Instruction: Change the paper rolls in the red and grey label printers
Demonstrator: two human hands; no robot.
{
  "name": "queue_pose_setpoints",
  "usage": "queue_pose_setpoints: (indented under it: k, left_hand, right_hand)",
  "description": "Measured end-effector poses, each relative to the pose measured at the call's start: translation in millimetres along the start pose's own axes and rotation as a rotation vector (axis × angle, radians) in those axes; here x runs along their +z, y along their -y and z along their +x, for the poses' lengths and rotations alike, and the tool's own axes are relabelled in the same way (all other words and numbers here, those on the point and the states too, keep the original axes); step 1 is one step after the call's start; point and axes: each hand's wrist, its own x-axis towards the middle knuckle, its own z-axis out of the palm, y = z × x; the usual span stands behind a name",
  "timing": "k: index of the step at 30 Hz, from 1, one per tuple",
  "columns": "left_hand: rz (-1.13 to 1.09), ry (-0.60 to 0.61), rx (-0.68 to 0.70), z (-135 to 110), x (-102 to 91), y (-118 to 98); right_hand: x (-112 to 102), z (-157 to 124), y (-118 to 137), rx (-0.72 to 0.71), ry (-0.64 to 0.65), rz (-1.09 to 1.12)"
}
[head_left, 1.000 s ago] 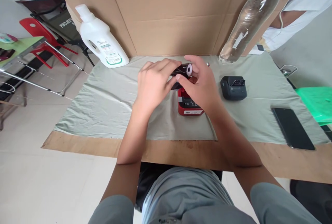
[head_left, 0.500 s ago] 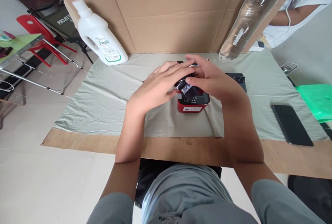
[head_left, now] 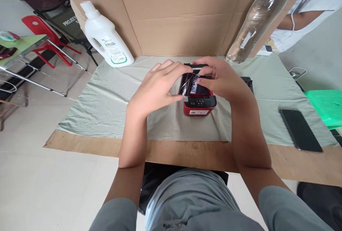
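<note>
A small red-and-black device [head_left: 201,103] with a white label on its near side stands on the cloth between my hands. Over its back part lies a glossy black wrapped piece [head_left: 186,85] with white print on it. My left hand [head_left: 156,90] grips this piece along its left side, thumb at the near end and fingertips at the far end. From the right, my right hand [head_left: 223,81] curls over the device, thumb and bent fingers on the printed part of the black piece. The fingers partly hide where the piece meets the device.
A white detergent bottle [head_left: 107,40] stands back left by the cardboard panel [head_left: 176,35]. A clear bottle of liquid [head_left: 259,20] is back right. A flat dark object [head_left: 248,82] lies behind my right wrist, and a phone [head_left: 300,130] at right. Another person's arm [head_left: 301,20] shows beyond the panel.
My hands have drawn slightly apart and uncovered more of the device. The black piece has turned and come lower, over the device's back part.
</note>
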Motion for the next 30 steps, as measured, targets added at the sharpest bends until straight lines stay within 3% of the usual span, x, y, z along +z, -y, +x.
queue_pose_setpoints:
  k: [6, 12, 20, 24, 30]
  left_hand:
    - [0.114, -0.044, -0.060, -1, 4.6, -6]
    - [0.123, -0.103, -0.092, 0, 16.5, -10]
    - [0.102, -0.125, -0.132, 0, 14.8, -6]
    - [0.121, -0.163, -0.148, -1, 11.5, -2]
    - [0.097, -0.235, -0.175, -2, 8.4, -4]
  right_hand:
    - [7, -6, 13, 0.037, -0.111, -0.104]
    - [24, -16, 25, -0.050, -0.164, -0.119]
    - [41, -15, 28, -0.028, -0.114, 0.146]
    - [46, -11, 23, -0.057, -0.232, 0.170]
    - [53, -9, 19, 0.012, -0.056, 0.111]
